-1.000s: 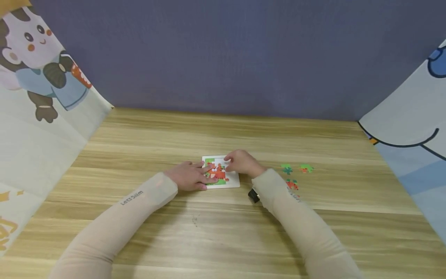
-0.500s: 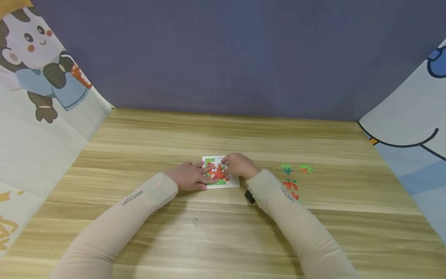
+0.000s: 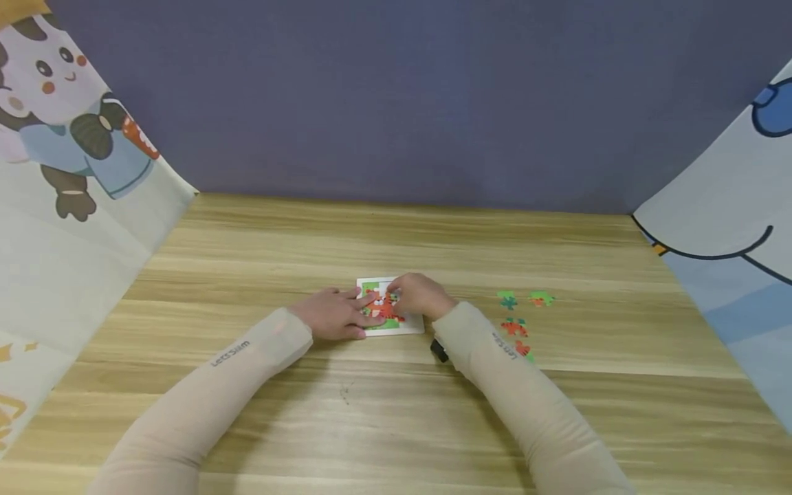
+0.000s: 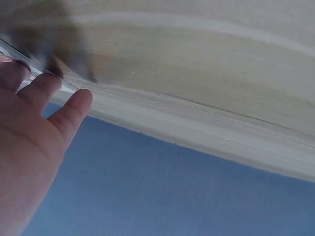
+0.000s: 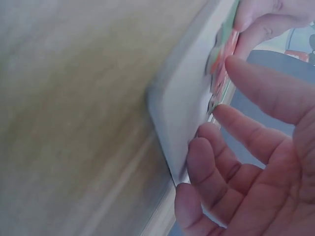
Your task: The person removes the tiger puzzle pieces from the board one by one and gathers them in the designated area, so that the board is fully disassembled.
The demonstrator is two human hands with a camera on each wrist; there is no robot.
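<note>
A small white jigsaw tray (image 3: pixel 413 324) lies on the table, partly filled with an orange tiger picture on green. Fingers spread, my left hand (image 3: pixel 334 314) rests across its left side and covers part of the picture. From the right, my right hand (image 3: pixel 425 295) reaches over the tray. Its thumb and index finger seem to pinch a puzzle piece (image 5: pixel 212 104) at the edge of the tiger picture, seen in the right wrist view. The other fingers bend loosely by the tray's border. In the left wrist view only part of the left hand (image 4: pixel 29 132) shows.
Loose puzzle pieces lie right of the tray: a green one (image 3: pixel 507 300), a green and orange one (image 3: pixel 542 298), a striped orange one (image 3: pixel 515 327) and another orange one (image 3: pixel 523 349) by the right sleeve. A dark blue-grey panel (image 3: pixel 408 103) borders the wooden table's back.
My right hand has shifted slightly left and down over the tray, uncovering the orange loose piece by the sleeve. The left hand stays on the tray.
</note>
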